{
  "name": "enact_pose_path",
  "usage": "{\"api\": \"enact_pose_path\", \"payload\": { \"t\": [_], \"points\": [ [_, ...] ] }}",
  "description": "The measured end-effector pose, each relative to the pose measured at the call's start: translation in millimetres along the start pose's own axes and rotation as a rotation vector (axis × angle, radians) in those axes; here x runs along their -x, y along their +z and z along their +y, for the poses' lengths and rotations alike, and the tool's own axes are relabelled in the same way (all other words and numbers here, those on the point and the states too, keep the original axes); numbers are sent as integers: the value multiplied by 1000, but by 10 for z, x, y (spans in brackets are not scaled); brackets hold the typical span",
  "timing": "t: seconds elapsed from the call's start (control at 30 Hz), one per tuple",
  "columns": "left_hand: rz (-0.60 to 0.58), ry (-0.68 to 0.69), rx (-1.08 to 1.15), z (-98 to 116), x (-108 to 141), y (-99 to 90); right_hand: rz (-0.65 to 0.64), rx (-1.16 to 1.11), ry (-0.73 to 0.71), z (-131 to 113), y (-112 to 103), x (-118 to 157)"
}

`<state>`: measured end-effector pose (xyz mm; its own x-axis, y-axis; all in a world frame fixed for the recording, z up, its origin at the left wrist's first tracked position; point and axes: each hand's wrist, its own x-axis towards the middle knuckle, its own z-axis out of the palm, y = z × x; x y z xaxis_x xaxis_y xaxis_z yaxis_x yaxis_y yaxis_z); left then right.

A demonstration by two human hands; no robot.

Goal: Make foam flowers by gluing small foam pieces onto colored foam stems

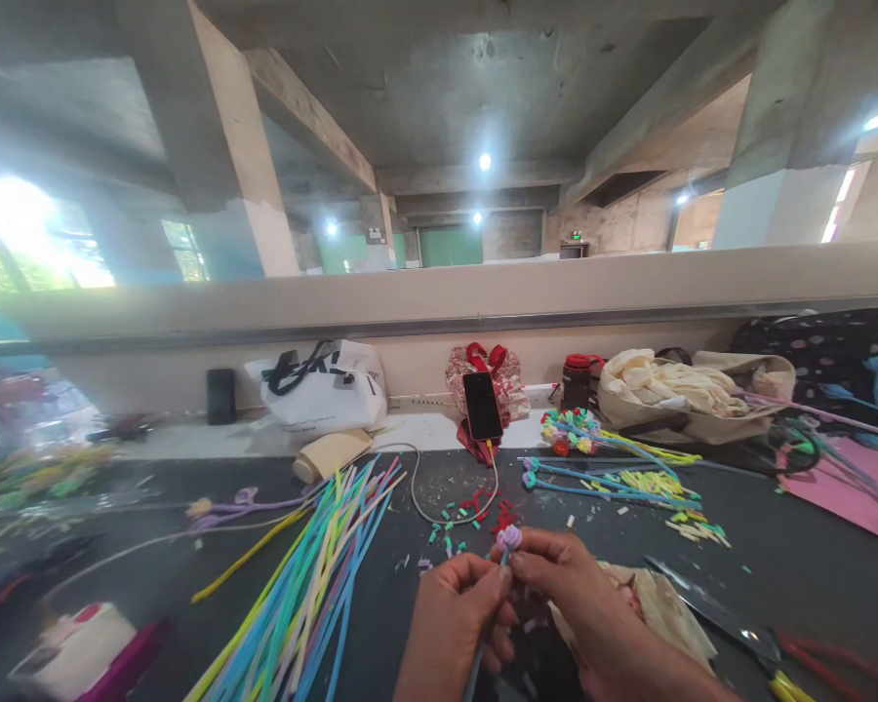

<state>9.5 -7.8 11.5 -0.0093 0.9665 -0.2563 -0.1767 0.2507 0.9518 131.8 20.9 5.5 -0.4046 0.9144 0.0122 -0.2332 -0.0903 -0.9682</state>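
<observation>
Close in front of me, both hands meet around a small lilac flower (509, 537) on a blue fuzzy stem, like a pipe cleaner. My left hand (459, 606) pinches the stem just under the bloom, its fingers curled. Thumb and forefinger of my right hand (567, 577) press at the base of the flower from the other side. The lower stem runs down below my left hand. Small cut red pieces (507, 515) and green pieces (448, 527) lie on the dark table just beyond the flower.
A bundle of coloured pipe cleaners (314, 575) lies left of my hands. Scissors (732, 624) rest at right beside a beige cloth (665, 614). Finished blue-stemmed flowers (607, 487) lie farther right. A phone (483, 407) on a cable leans at the back, near a white bag (329, 390).
</observation>
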Motion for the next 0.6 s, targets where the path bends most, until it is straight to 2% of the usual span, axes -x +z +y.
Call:
{"api": "enact_pose_path", "payload": {
  "t": [0.2, 0.4, 0.6],
  "points": [
    [46, 30, -44, 33, 21, 5, -43, 1, 70, -93, 39, 5],
    [122, 83, -84, 86, 50, -3, -147, -15, 127, -73, -49, -18],
    [203, 136, -86, 107, 53, -25, -70, 92, 156, -26, -168, -82]
  ]
}}
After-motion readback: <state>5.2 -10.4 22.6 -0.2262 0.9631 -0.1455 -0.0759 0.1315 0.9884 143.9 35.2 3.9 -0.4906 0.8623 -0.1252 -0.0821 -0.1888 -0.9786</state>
